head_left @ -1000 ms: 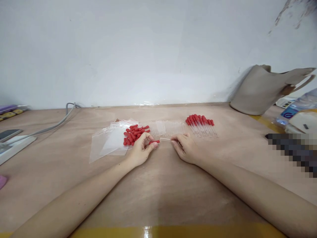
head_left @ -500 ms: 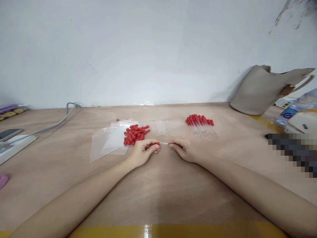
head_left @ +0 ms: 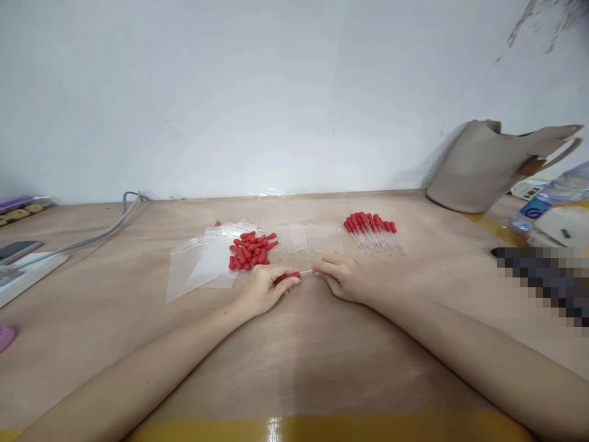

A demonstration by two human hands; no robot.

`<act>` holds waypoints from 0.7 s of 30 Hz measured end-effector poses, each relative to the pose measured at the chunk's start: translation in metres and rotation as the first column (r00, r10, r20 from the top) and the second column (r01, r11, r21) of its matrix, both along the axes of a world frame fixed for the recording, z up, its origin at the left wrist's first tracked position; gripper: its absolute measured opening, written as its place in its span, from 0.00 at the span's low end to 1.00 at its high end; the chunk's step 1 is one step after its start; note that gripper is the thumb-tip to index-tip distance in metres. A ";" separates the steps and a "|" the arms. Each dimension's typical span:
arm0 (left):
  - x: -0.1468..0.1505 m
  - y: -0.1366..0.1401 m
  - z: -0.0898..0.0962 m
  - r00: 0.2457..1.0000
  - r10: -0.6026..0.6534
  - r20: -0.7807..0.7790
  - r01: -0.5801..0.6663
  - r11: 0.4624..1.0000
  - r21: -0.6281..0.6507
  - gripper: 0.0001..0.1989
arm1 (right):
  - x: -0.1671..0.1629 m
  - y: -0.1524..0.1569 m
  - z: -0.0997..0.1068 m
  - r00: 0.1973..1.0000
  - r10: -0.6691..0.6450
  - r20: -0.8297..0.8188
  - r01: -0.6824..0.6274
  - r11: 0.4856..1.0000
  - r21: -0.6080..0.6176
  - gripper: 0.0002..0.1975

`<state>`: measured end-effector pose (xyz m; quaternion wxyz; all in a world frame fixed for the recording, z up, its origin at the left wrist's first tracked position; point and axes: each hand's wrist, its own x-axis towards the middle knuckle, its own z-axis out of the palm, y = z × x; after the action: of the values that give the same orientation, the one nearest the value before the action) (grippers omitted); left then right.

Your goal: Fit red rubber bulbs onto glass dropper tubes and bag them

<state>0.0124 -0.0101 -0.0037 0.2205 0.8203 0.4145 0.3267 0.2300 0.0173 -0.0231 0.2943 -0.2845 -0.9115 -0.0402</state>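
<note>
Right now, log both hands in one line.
left hand: holding red bulb | right hand: pinching clear tube | tube meets bulb; insertion depth unclear

A red bulb [head_left: 291, 276] (partly hidden) meets a thin clear tube [head_left: 306, 272] rising slightly rightward.

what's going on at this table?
A person's left hand pinches a red bulb; the right hand holds a thin clear tube, its end at the bulb's mouth. How far in it sits, I can't tell. Behind the hands: a pile of red bulbs by clear bags, a row of bare tubes, and tubes with bulbs on.
</note>
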 end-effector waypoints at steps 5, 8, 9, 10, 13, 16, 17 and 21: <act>-0.004 0.012 -0.006 0.995 0.046 0.092 -0.055 0.993 0.106 0.11 | -0.005 -0.001 -0.001 0.995 -0.051 -0.083 0.058 0.995 0.083 0.11; -0.006 0.017 -0.007 0.992 0.043 0.118 -0.050 0.997 0.057 0.12 | -0.005 0.000 0.000 0.993 -0.049 -0.105 0.060 0.992 0.107 0.12; -0.005 0.017 -0.007 0.993 0.039 0.113 -0.044 0.998 0.036 0.11 | -0.004 0.001 0.000 0.995 -0.046 -0.094 0.057 0.991 0.122 0.12; -0.005 0.016 -0.007 0.994 0.037 0.106 -0.039 0.999 0.021 0.10 | -0.004 0.001 0.000 0.996 -0.044 -0.084 0.055 0.989 0.139 0.12; -0.003 0.012 -0.005 0.995 0.053 0.081 -0.054 0.998 0.015 0.08 | -0.004 -0.001 0.001 0.997 -0.029 -0.074 0.043 0.980 0.195 0.11; -0.002 0.009 -0.003 0.996 0.060 0.062 -0.062 0.998 0.028 0.08 | -0.004 -0.004 0.002 0.997 -0.014 -0.077 0.032 0.972 0.233 0.11; -0.002 0.008 -0.002 0.997 0.052 0.059 -0.055 0.998 0.036 0.08 | -0.005 -0.004 0.002 0.997 -0.009 -0.075 0.027 0.971 0.237 0.11; -0.002 0.007 -0.002 0.999 0.014 0.035 -0.016 0.997 0.078 0.07 | -0.007 -0.005 0.000 0.999 -0.003 -0.047 0.013 0.977 0.212 0.11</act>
<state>0.0104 -0.0030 -0.0057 0.1929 0.8194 0.4037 0.3583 0.2227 0.0120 -0.0229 0.3438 -0.2558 -0.8939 -0.1319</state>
